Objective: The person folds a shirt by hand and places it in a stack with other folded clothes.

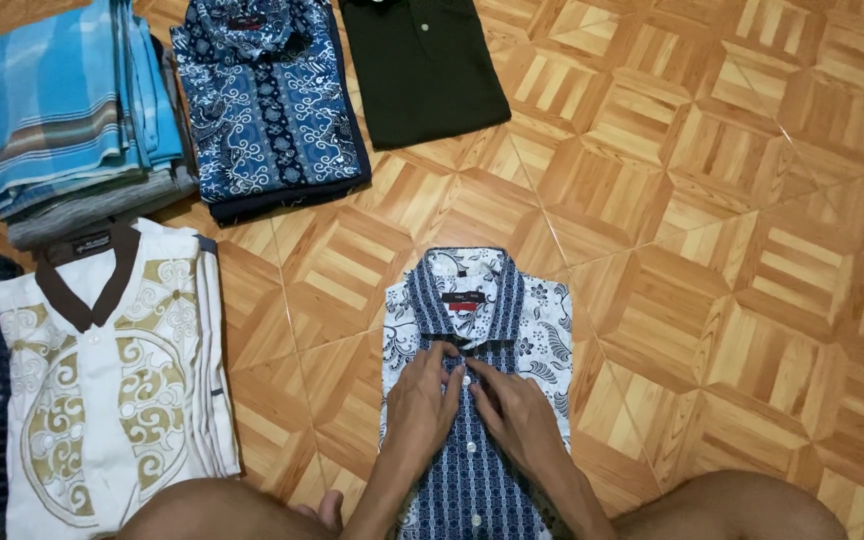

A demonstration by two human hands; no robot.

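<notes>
Shirt: patterned blue-and-white shirt [477,400], soft, light, limp, flat on the floor [752,250].
Hands: your left hand [422,400] and right hand [520,415], fingers pinching the button placket.
Hold: take it by the collar or shoulders.

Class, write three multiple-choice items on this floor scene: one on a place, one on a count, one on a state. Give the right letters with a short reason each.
1. Where is the dark green shirt?
A. top, right of the dark blue patterned shirt
B. under the hands
C. on the white shirt

2. How many hands touch the blue-and-white shirt?
A. none
B. one
C. two

3. How does the white and gold shirt lie?
A. crumpled
B. folded flat
C. hung up

Key: 1 A, it lies at the top edge beside the patterned one. 2 C, the left hand and right hand both rest at its button strip. 3 B, it lies squared on the floor.
</notes>
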